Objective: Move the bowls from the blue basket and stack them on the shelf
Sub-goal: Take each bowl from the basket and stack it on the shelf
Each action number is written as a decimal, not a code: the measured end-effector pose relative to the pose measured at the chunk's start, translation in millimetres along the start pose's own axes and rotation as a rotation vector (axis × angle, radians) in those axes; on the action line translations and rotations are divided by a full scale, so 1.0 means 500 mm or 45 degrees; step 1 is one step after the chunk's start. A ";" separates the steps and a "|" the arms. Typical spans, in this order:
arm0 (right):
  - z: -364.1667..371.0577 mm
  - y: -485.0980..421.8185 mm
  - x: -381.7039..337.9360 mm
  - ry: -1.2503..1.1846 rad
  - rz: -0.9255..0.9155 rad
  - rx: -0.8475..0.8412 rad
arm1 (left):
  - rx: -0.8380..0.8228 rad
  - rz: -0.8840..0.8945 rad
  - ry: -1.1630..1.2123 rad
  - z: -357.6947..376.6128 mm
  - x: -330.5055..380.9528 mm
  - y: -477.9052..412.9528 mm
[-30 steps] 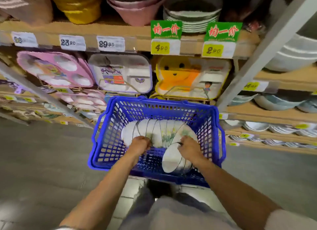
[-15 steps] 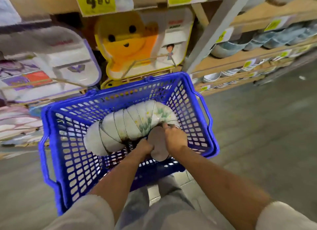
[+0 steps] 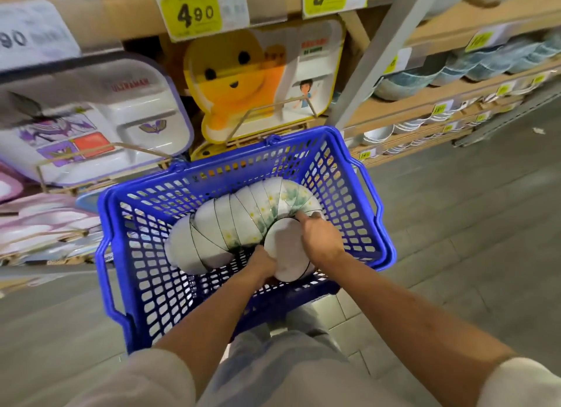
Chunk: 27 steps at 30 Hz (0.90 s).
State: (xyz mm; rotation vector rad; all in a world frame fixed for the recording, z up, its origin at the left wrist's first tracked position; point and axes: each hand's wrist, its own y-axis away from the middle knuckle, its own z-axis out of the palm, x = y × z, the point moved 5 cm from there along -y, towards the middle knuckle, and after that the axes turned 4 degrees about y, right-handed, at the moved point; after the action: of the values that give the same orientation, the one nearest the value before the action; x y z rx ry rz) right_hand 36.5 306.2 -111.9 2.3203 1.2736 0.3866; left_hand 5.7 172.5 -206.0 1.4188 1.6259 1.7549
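Head: fingers (image 3: 301, 216) rnd end of bowls (image 3: 230, 221)

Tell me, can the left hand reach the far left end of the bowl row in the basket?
Probably yes. The blue basket is open on top and nothing covers that end of the row of bowls. The left hand now grips the row's near end, beside the right hand.

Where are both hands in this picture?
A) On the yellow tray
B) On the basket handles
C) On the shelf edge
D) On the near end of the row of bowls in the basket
D: the left hand and right hand grip the near end of the bowls, which lie nested inside the basket.
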 end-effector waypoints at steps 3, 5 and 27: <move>-0.036 0.012 0.001 -0.082 -0.016 0.041 | 0.079 0.025 -0.009 -0.035 0.012 0.027; -0.067 0.021 0.003 -0.208 -0.015 0.076 | 0.090 0.062 0.072 -0.053 0.025 0.048; -0.518 0.241 0.031 -1.437 -0.211 0.703 | 0.081 1.112 1.357 -0.231 0.324 0.575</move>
State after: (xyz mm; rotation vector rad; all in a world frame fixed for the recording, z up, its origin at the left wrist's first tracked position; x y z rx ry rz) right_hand 14.3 330.7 172.2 2.1477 0.9743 -1.2948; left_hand -58.1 161.3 137.8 1.3932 1.5182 3.4106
